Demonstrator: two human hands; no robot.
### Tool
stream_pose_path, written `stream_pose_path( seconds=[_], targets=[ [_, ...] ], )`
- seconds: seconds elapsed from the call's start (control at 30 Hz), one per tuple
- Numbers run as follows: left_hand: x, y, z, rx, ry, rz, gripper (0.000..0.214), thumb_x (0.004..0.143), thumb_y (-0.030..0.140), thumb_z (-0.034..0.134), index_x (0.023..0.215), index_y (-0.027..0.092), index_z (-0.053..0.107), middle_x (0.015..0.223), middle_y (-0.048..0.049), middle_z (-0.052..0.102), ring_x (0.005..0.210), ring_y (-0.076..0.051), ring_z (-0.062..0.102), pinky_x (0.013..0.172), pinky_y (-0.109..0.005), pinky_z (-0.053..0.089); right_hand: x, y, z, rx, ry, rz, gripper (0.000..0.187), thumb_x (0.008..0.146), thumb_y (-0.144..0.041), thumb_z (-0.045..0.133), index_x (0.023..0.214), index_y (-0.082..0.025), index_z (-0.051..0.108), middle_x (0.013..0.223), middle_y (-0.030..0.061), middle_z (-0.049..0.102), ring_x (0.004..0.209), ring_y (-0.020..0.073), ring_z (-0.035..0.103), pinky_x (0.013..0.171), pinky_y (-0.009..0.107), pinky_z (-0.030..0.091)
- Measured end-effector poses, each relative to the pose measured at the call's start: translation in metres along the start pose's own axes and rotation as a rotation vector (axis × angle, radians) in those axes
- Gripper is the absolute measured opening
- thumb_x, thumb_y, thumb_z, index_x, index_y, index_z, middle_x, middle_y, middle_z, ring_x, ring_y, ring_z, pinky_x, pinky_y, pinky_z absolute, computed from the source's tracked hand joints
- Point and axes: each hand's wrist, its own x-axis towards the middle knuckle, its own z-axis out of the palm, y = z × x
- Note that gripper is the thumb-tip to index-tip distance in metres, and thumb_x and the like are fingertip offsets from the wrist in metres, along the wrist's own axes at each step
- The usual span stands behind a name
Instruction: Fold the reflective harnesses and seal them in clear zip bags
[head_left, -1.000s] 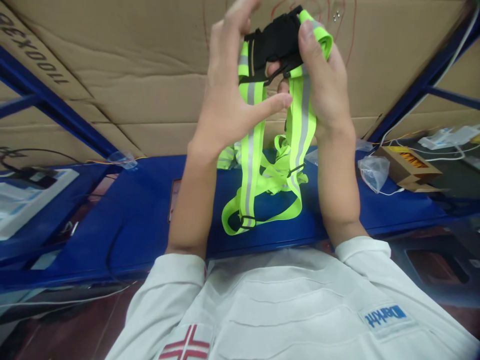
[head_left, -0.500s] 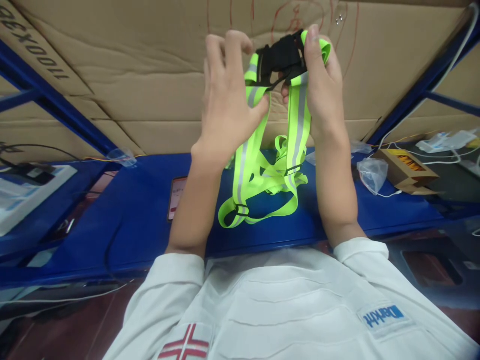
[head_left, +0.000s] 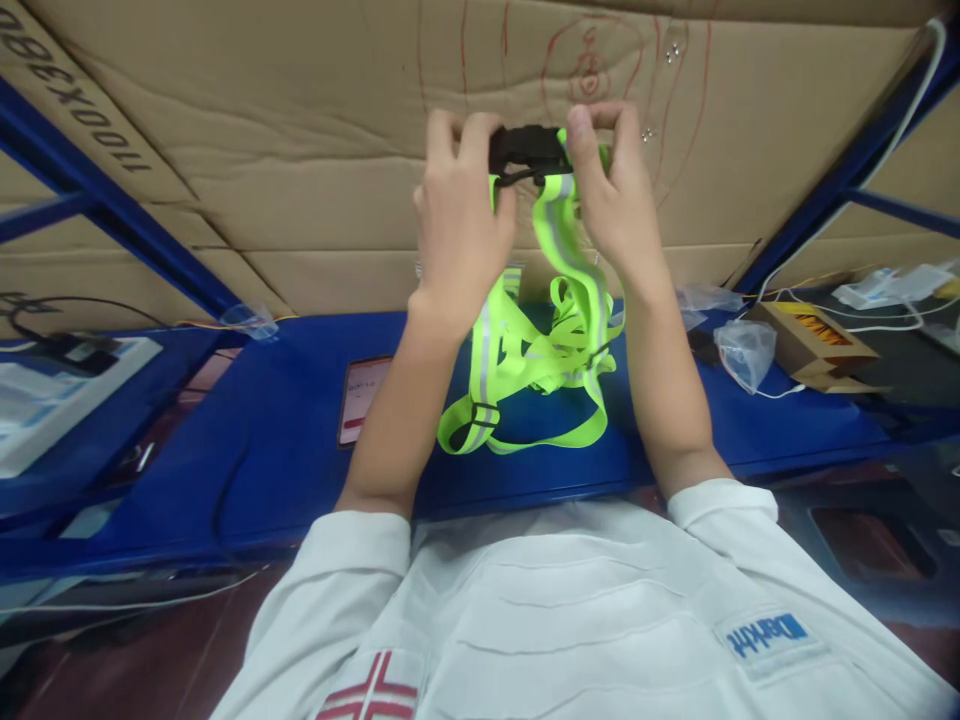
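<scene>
A neon-yellow reflective harness [head_left: 484,350] with grey stripes hangs from my two hands, its lower straps bunched on the blue shelf. Its black plastic buckle [head_left: 531,148] is held up level between them, in front of the cardboard. My left hand [head_left: 465,210] has its fingers curled over the buckle's left end, thumb below. On the other end, my right hand [head_left: 615,180] pinches the strap beside the buckle between thumb and fingers. Black strap sliders [head_left: 485,414] show lower down. The parts of the buckle under my fingertips are hidden.
Behind stands a cardboard sheet [head_left: 337,180] with red pen marks. A phone [head_left: 361,400] lies on the blue shelf [head_left: 270,420] beside my left forearm. To the right are a small open carton [head_left: 810,345], a clear plastic bag [head_left: 746,352] and white cables. Blue posts [head_left: 150,220] flank both sides.
Both hands have come down and closer together with the buckle. The buckle now lies more level, and the right strap has slackened into a curve.
</scene>
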Motion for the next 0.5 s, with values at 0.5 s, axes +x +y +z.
stream_pose_path(
  seconds=[0.5],
  targets=[
    [0.014,-0.027,-0.003,-0.009,0.119,-0.038,0.051,0.081,0.000,0.080,0.119,0.031,0.065,0.135,-0.0072,0.066,0.136,-0.034,0.063,0.125,-0.054,0.050,-0.009,-0.007,0.007,-0.116,-0.117,-0.041,0.040,0.092,-0.040,0.092,0.121,-0.042,0.065,0.145,0.0027,0.057,0.149,0.0269,0.047,0.131,0.038,0.045]
  ],
)
